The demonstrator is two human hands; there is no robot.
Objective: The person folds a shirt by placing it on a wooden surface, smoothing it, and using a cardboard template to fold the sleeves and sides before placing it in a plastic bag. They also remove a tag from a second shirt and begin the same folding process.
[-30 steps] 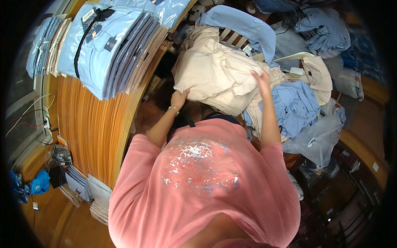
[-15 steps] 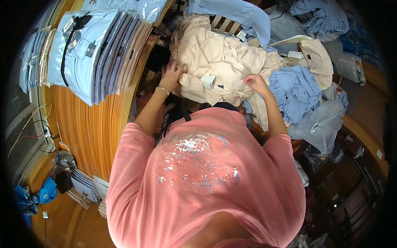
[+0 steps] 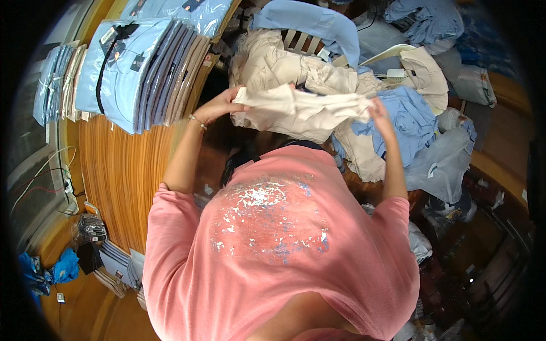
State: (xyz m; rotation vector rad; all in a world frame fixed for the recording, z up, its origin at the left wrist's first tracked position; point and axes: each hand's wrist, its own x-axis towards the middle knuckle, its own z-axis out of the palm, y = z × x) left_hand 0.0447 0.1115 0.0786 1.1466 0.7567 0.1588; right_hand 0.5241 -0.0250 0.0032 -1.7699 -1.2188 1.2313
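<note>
Glare streaks plastic-wrapped garments (image 3: 129, 85), the held cloth (image 3: 298, 111) seems slightly blurred, and edges curve into blackness.

Wood-grained table (image 3: 108, 170), at left, carried a stack of plastic-bagged garments (image 3: 128, 85), light blue uppermost, with another bagged light-blue pile (image 3: 209, 18) beyond. At centre, a heap of beige garments (image 3: 264, 59) hid its own support.
</note>
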